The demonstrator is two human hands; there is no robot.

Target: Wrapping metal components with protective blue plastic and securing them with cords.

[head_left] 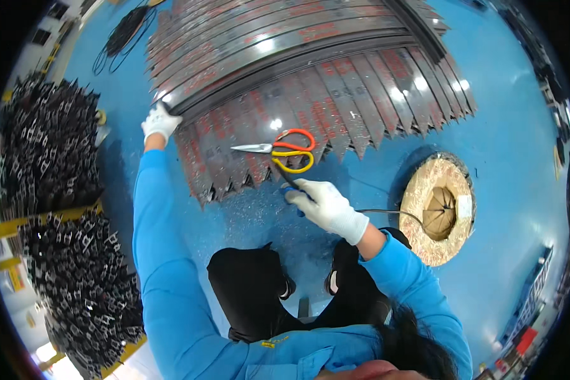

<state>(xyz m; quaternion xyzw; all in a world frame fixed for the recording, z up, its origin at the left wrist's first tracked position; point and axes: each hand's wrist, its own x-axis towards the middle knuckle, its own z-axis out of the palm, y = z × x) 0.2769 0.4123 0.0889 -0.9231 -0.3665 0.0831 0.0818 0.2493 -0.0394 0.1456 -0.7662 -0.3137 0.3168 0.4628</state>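
My right hand (326, 206) grips a blue-handled tool (291, 189).
Scissors (285, 151) lie just above; my left hand (161, 121) presses the metal strips (310, 69).

Workshop: stacked metal strips (335, 95), blue floor (506, 158)

The metal strips (310, 69) run off the edge at twelve o'clock; the right hand (326, 206) hides most of its blue tool (289, 189).

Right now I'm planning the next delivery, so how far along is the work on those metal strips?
Metal shavings on the blue floor suggest some work is done. In hand: the left hand steadies the fanned metal strips while the right hand works a blue-handled tool at their pointed ends. How many remain is unclear.
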